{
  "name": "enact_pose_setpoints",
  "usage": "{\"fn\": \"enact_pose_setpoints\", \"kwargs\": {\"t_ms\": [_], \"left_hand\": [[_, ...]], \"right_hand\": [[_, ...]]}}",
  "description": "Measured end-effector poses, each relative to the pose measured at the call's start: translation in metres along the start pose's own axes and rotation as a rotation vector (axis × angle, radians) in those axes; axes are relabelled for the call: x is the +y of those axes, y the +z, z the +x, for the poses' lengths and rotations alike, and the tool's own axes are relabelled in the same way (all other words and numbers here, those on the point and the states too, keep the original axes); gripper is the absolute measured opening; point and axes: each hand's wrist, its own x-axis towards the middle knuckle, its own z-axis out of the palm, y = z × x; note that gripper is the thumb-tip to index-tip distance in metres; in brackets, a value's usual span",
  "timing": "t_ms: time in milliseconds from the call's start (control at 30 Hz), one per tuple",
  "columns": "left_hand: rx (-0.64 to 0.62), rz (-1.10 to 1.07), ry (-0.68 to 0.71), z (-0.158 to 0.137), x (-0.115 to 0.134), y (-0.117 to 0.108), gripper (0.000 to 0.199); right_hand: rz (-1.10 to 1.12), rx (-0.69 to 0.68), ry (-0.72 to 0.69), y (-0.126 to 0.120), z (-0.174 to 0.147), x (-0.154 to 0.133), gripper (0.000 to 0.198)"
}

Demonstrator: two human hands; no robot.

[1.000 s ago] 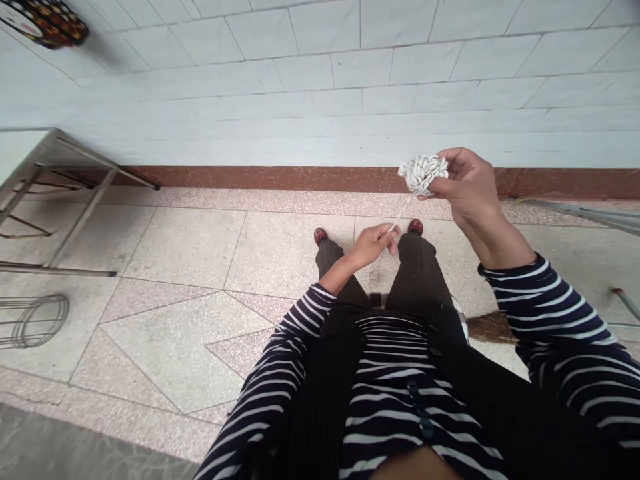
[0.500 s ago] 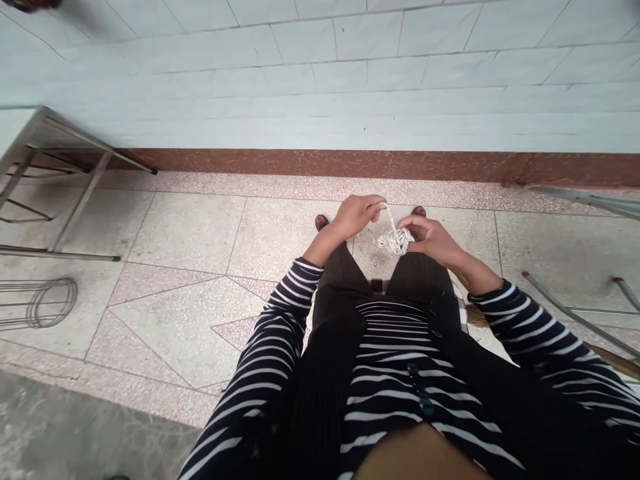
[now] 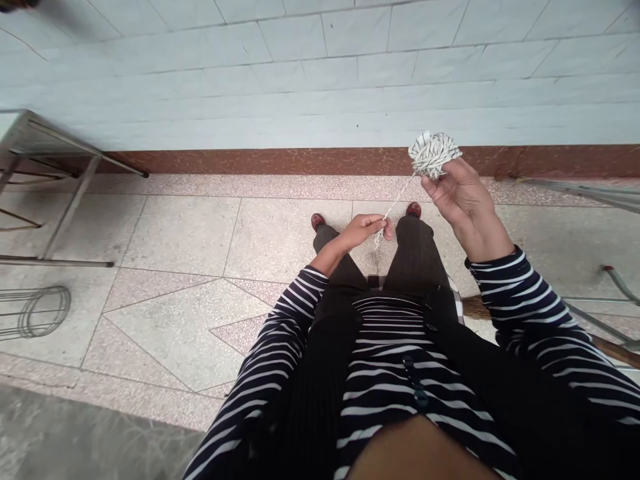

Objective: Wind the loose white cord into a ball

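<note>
My right hand [image 3: 463, 200] is raised in front of the wall, its fingers closed round the lower side of a ball of white cord [image 3: 434, 155] with dark flecks. From the ball a taut length of twisted cord [image 3: 399, 198] slants down to my left hand [image 3: 364, 230]. The left thumb and fingers pinch that cord between my knees. Below the pinch a looser, knotted-looking bit of cord [image 3: 379, 239] hangs. A small coil [image 3: 369, 259] of similar look shows lower, over the floor; what it joins is unclear.
A metal-legged table [image 3: 75, 200] stands at the left, with a wire ring frame [image 3: 47, 310] on the floor before it. A tiled wall [image 3: 300, 100] rises ahead. Metal legs [image 3: 620, 283] and a straw broom [image 3: 476, 307] are at my right.
My right hand has swung up and away with the ball of cord, so the cord between the hands is longer. My left hand has dropped slightly, still pinching the cord.
</note>
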Motion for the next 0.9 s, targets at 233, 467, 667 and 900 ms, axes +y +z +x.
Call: {"fn": "enact_pose_setpoints", "kwargs": {"t_ms": [233,467,667,900], "left_hand": [[0.085,-0.076,-0.080,-0.018,-0.002,-0.007,0.050],[0.169,0.114,-0.113,-0.014,-0.012,-0.017,0.030],[0.363,0.374,-0.172,-0.005,-0.029,-0.024,0.032],[0.194,0.220,-0.147,-0.022,-0.027,-0.015,0.035]], "right_hand": [[-0.053,-0.018,0.054,-0.012,0.000,-0.009,0.035],[-0.026,-0.048,0.056,0.005,-0.020,-0.029,0.027],[0.105,0.042,0.079,0.017,-0.034,-0.050,0.030],[0.057,0.152,-0.026,0.000,-0.021,-0.067,0.034]]}}
